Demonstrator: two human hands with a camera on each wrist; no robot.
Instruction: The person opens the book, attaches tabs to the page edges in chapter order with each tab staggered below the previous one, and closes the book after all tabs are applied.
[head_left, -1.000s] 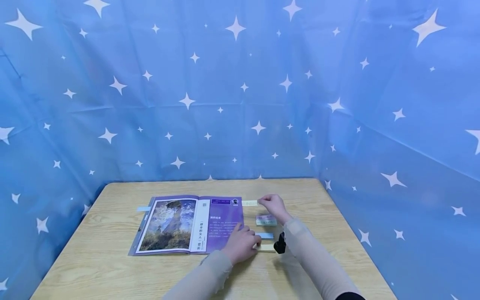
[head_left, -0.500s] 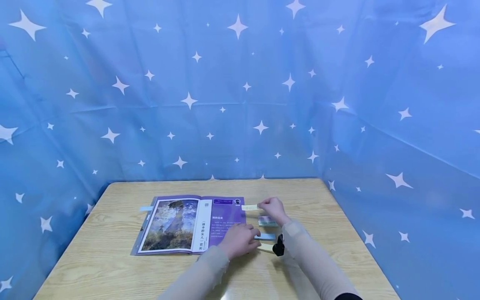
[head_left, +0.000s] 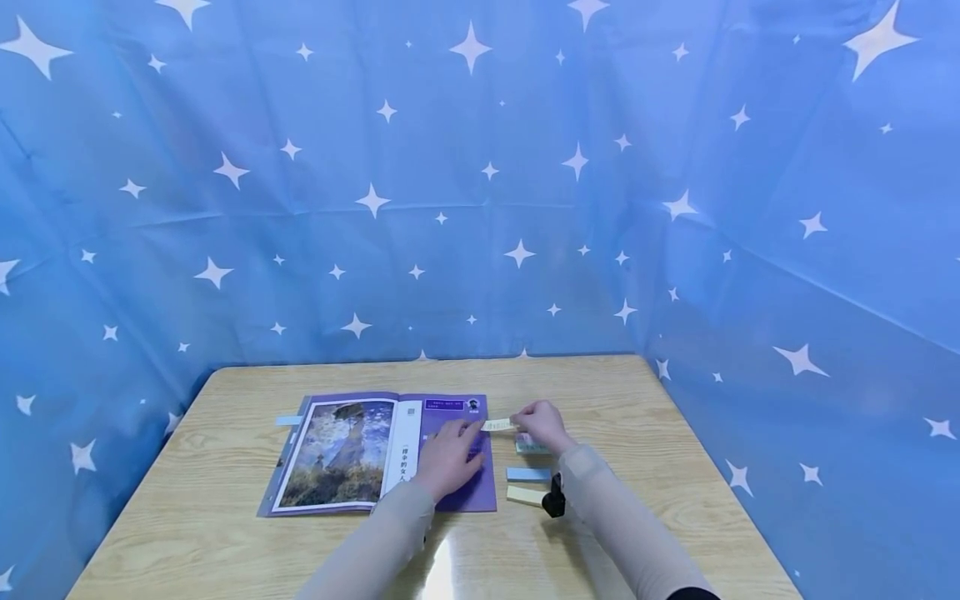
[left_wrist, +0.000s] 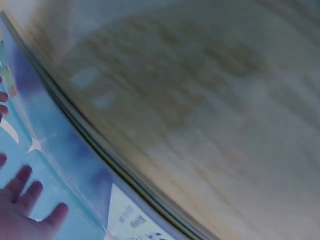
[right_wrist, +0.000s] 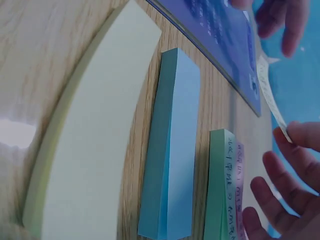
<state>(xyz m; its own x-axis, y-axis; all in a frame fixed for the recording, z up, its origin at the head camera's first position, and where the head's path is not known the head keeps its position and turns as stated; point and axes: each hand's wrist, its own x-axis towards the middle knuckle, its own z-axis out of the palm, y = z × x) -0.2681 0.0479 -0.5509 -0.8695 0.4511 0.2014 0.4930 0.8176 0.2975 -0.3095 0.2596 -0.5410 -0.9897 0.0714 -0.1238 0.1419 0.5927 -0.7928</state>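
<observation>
An open booklet point(head_left: 465, 498) lies on the table, with a painting on its left page and a purple right page. My right hand point(head_left: 546, 425) pinches one end of a pale yellow sticky-note strip point(right_wrist: 269, 90) with handwriting on it, just off the booklet's right edge. Over the purple page reaches my left hand point(head_left: 448, 460), fingers extended and fingertips close to the strip's free end. In the left wrist view, this left hand point(left_wrist: 30, 205) shows spread fingers holding nothing. Part of the page's text is hidden under it.
Right of the booklet lie sticky-note pads: a yellow one point(right_wrist: 95, 130), a blue one point(right_wrist: 181, 145), and a green one point(right_wrist: 217, 185) beside a pink one point(right_wrist: 239, 175). A blue tab point(head_left: 287, 420) sticks out at the booklet's left. A starry blue curtain point(head_left: 420, 167) surrounds the wooden table point(head_left: 195, 517).
My left hand has moved up and left from beside the pads onto the purple page, towards the strip. The right hand has come slightly nearer the front, still pinching the strip.
</observation>
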